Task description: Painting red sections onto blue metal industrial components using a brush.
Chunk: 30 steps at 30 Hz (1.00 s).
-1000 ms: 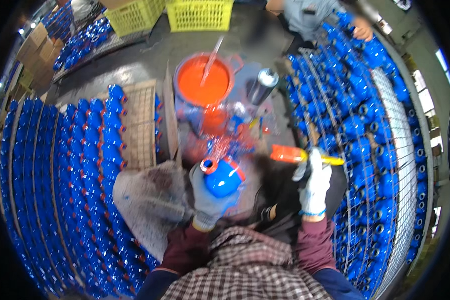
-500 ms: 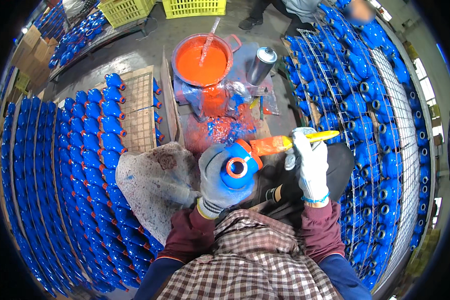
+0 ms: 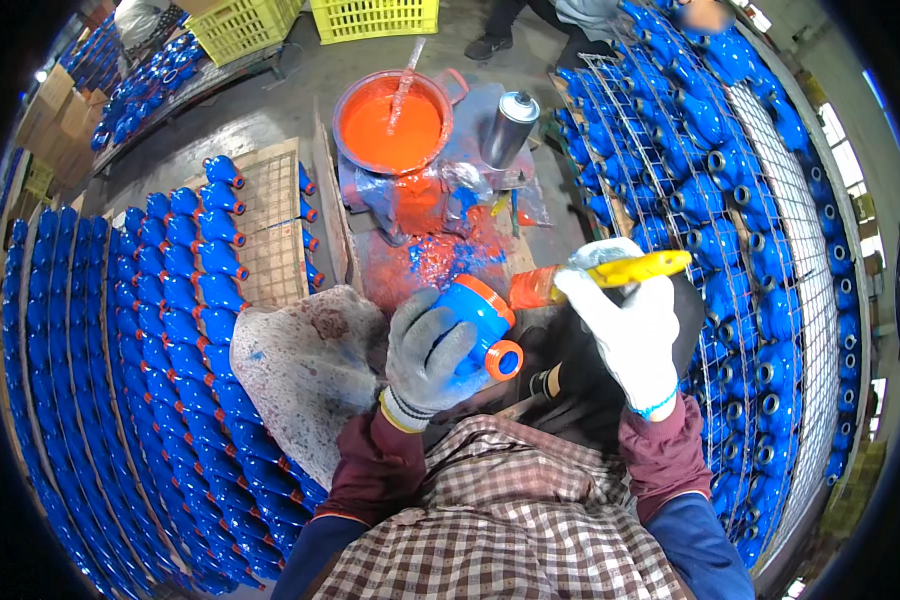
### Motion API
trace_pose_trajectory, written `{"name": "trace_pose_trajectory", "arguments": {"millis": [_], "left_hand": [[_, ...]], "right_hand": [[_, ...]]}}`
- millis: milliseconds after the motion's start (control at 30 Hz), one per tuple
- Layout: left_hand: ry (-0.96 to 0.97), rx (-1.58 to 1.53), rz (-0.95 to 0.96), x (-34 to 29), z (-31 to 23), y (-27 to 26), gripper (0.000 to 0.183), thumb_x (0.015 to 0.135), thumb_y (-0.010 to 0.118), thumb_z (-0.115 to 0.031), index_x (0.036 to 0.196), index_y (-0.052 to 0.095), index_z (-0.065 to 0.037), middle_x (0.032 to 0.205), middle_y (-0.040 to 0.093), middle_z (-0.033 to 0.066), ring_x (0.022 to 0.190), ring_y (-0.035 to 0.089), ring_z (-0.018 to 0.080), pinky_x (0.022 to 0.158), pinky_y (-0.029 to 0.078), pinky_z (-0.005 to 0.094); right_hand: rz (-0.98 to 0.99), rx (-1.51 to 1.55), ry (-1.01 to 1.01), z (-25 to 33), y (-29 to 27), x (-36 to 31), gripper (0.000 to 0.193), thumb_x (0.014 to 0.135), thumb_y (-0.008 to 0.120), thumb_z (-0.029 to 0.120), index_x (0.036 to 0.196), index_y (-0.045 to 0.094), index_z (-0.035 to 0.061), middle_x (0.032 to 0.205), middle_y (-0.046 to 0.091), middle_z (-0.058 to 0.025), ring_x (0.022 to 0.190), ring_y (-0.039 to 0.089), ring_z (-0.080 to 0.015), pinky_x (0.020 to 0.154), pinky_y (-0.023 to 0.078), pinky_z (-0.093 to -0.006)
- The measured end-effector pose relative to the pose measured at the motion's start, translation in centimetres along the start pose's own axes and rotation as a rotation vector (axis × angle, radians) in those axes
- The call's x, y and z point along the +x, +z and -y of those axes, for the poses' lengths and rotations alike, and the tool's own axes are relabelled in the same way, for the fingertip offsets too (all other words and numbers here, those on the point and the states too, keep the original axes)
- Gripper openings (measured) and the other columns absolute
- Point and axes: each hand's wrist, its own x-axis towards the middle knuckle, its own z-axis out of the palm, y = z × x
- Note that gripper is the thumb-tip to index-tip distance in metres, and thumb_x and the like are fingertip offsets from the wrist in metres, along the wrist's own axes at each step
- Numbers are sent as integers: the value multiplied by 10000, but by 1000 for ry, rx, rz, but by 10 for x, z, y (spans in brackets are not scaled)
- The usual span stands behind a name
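Note:
In front of my lap, my left hand (image 3: 425, 350), in a grey-palmed glove, is closed round a blue metal fitting (image 3: 475, 315). The fitting is tilted; its wide rim and the small round port facing me are orange. My right hand (image 3: 635, 335), in a white glove, grips a paintbrush (image 3: 638, 268) by its yellow handle. The brush's bristles are orange and point left, close by the fitting's wide rim; whether they touch it I cannot tell. Beyond my hands stands a pot of orange paint (image 3: 390, 125) with a plastic-wrapped stick in it.
A spray can (image 3: 510, 130) stands right of the pot on a paint-smeared surface. Racks of blue fittings (image 3: 760, 280) rise at my right. Orange-tipped rows of fittings (image 3: 185, 300) fill the left. Yellow crates (image 3: 375, 18) and another person (image 3: 580, 20) are at the back.
My left hand has turned the fitting, so its port now faces lower right. My right hand has shifted right with the brush, drawing the bristles back along the rim.

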Motion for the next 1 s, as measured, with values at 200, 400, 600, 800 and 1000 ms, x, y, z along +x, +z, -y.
{"name": "trace_pose_trajectory", "arguments": {"millis": [200,400,600,800,1000], "left_hand": [[-152,-58,-53,-8,0,3,738,575,882,-236,1212,528,-118,1215,507,129,1111,527,392,897,487,488],[-283,-101,-38,-7,-4,3,789,547,861,-187,1235,497,-61,1233,498,170,1112,521,369,926,470,462],[-298,-81,-61,-3,-3,7,796,532,862,-183,1227,501,-41,1233,496,182,1099,523,370,922,474,452],[-393,-46,-87,2,-1,13,824,537,872,-183,1242,480,-21,1211,486,183,1106,512,371,925,470,446],[-747,-265,-162,-39,21,27,1029,501,921,-280,1335,376,-21,1228,454,180,1129,487,350,964,422,456]], "right_hand": [[50,306,-241,-19,-5,-19,221,745,771,-38,948,689,-2,954,674,-90,897,663,-165,783,532,-266],[133,147,-369,-16,-2,-23,240,737,775,-32,963,700,-1,932,671,-100,844,649,-177,737,523,-270],[126,-5,-529,-11,1,-18,235,737,782,36,958,710,71,867,663,-70,777,637,-192,671,500,-277],[55,-487,-737,-12,6,-23,223,731,771,172,937,693,209,735,610,8,627,570,-176,546,434,-299],[191,-496,-730,-35,7,-33,261,729,758,161,981,704,198,749,620,-16,644,588,-202,549,440,-311]]}}
